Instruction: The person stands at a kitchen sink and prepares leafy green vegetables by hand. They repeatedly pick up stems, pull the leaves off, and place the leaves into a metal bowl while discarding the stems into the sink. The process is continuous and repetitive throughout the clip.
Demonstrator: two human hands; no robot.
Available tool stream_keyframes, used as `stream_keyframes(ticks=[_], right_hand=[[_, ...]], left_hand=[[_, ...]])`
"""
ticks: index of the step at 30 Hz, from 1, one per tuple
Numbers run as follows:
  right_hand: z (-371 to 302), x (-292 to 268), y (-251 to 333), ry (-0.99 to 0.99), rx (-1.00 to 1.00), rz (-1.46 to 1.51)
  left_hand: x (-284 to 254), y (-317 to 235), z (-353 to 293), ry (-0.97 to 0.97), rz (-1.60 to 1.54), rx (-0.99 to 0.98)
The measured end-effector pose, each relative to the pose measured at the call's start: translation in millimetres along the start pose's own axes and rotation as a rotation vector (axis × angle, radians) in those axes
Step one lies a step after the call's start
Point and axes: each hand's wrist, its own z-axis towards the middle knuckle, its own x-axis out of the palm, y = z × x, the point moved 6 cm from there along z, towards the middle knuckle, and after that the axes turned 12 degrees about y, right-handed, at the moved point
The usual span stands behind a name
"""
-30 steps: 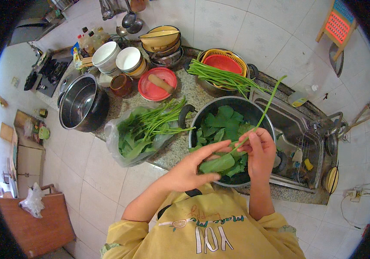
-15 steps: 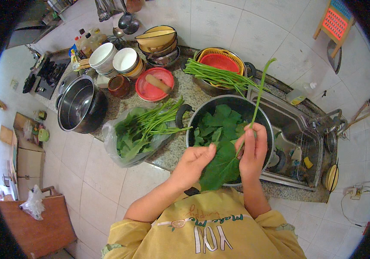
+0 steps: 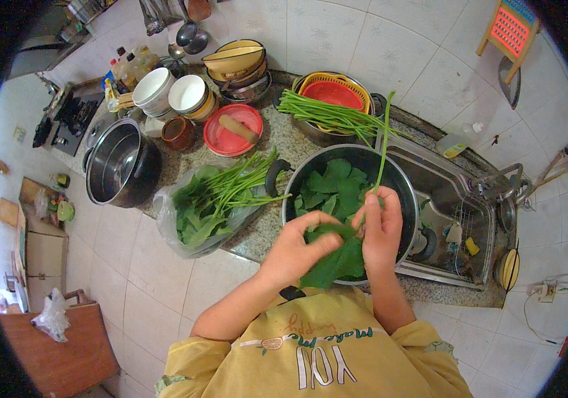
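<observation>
Over a large dark pot point(image 3: 406, 219) with torn green leaves point(image 3: 337, 179) inside, I hold one leafy vegetable stalk. My right hand point(image 3: 381, 229) pinches its long green stem point(image 3: 385, 142), which points up and away past the pot's far rim. The broad leaf point(image 3: 337, 266) hangs below the fingers, over the pot's near side. My left hand point(image 3: 294, 251) has its thumb and fingers around the left part of this leaf; its fingertips are slightly blurred. Left of the pot, a clear plastic bag point(image 3: 188, 245) holds more leafy stalks point(image 3: 224, 189).
Bare green stems point(image 3: 337, 116) lie across a yellow basket point(image 3: 365, 93) behind the pot. The metal sink point(image 3: 430, 172) is at right. A red plate point(image 3: 214, 136) with a wooden-looking stick, an empty black pot point(image 3: 125, 166) and stacked white bowls point(image 3: 188, 93) stand at left.
My left hand has shifted up along the leaf, its fingers more spread and curled over it. The stem in my right hand leans more upright and has moved slightly left.
</observation>
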Motion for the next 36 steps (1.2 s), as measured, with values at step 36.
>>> stream_keyframes(ticks=[36], right_hand=[[-12.0, 3.0, 17.1, 0.045, -0.338, 0.03]], left_hand=[[2.5, 54.3, 10.6, -0.227, -0.969, -0.292]])
